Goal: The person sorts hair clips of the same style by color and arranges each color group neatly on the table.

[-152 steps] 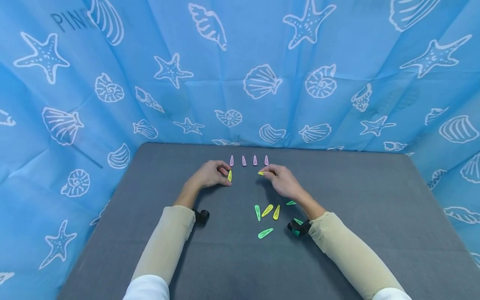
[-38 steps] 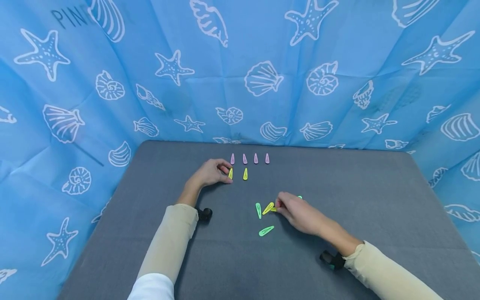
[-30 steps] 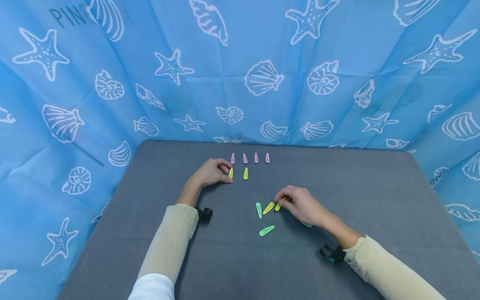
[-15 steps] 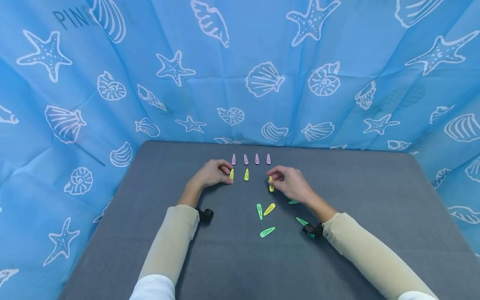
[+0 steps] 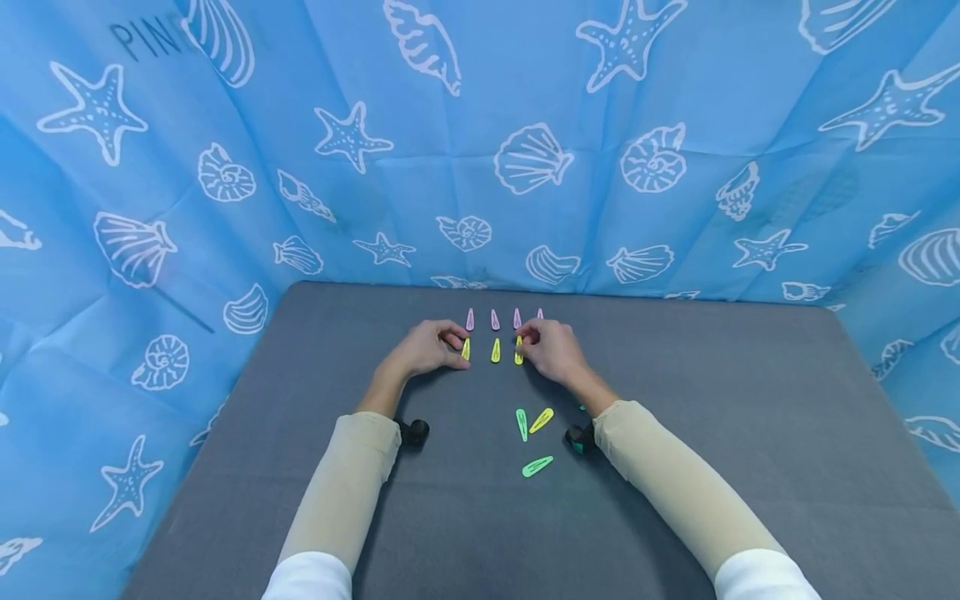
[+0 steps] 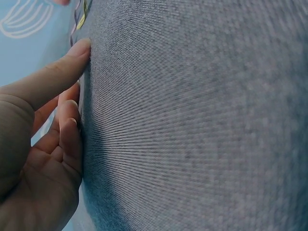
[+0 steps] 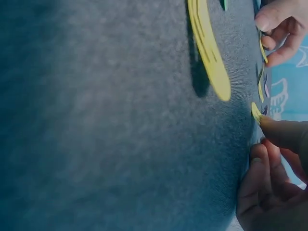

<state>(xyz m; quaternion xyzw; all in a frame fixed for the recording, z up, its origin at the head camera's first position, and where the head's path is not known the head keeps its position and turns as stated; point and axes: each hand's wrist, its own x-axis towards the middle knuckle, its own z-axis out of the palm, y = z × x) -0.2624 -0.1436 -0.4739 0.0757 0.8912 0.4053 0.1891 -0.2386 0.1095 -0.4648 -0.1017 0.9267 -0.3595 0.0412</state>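
My left hand [image 5: 427,347] holds a yellow snap hair clip [image 5: 467,349] between thumb and forefinger at the left end of a row. Right of it a second yellow hair clip [image 5: 496,351] lies flat by itself. My right hand [image 5: 557,352] pinches a third yellow hair clip [image 5: 519,351], level with the other two; its end shows at the thumb tip in the right wrist view. Just behind them runs a row of several pink hair clips [image 5: 494,320], the rightmost partly covered by the right hand. The left wrist view shows the left thumb [image 6: 79,50] and curled fingers at the cloth.
Nearer to me lie a loose yellow hair clip [image 5: 542,420], a green hair clip [image 5: 522,425] and another green one [image 5: 537,467]. A sliver of green shows beside the right wrist. Grey cloth covers the table [image 5: 465,517]; a blue shell-patterned curtain [image 5: 420,192] hangs behind.
My right hand set down the middle yellow clip, then picked another from the loose group and carried it away from me and left to the row. My left hand stays at its clip.
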